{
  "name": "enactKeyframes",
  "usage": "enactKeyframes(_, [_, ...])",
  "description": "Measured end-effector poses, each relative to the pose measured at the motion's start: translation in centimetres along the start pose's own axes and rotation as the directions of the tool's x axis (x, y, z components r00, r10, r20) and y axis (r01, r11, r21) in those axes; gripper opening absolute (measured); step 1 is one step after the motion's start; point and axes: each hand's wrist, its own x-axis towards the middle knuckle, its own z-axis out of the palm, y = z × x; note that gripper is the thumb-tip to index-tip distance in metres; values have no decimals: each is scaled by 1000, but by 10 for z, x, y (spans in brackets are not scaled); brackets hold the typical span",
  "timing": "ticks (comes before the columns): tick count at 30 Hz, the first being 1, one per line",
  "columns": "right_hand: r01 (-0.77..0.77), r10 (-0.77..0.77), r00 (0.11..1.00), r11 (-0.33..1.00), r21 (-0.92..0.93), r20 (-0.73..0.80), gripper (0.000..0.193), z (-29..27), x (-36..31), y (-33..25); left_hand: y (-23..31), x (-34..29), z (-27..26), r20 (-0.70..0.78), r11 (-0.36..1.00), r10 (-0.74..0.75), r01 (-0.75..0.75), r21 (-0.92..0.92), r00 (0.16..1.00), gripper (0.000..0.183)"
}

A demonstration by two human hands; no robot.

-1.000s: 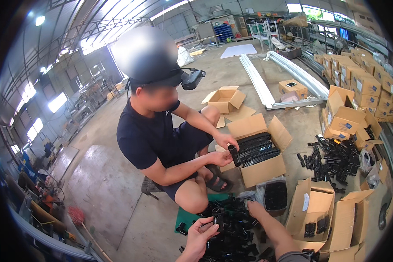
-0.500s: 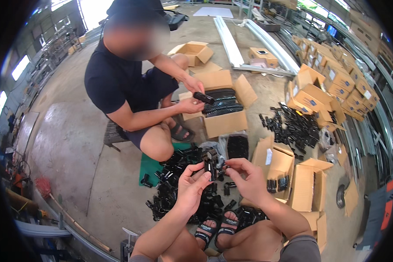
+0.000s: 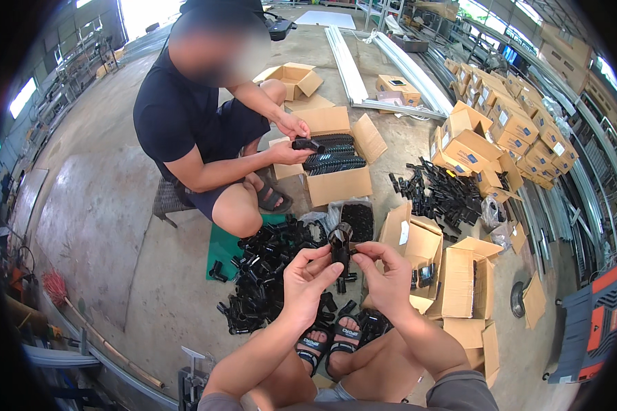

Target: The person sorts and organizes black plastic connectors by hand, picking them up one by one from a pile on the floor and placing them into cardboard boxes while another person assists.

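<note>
Fitting [image 3: 339,252] of black, glossy look is held up before us, above the pile of similar pieces [image 3: 257,291] on the floor [image 3: 168,301]. Our left hand [image 3: 306,279] grips its body between thumb and fingers. Our right hand [image 3: 389,275] has fingertips close together at its right side, but we cannot tell whether they pinch something small. We judge the fitting light, stiff and rather slippery, so it is better held around the thick body than at its round upper end.

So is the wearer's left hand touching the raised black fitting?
Touching: in the head view, the left hand grips the black fitting, thumb over its edge.
</note>
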Motion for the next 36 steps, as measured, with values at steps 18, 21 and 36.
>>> enactKeyframes(18, [20, -22, 999, 999, -32, -46, 15, 3, -3, 0, -5, -2, 3, -20, 1000, 12, -12, 23, 1000, 32])
enactKeyframes(21, [-9, 7, 999, 998, -57, -40, 16, 3, -4, -1, -4, -2, 3, -24, 999, 14, -13, 29, 1000, 32])
enactKeyframes(36, [173, -149, 984, 917, -359, 93, 13, -2, 0, -2, -8, -6, 2, 14, 992, 39, -40, 116, 999, 32])
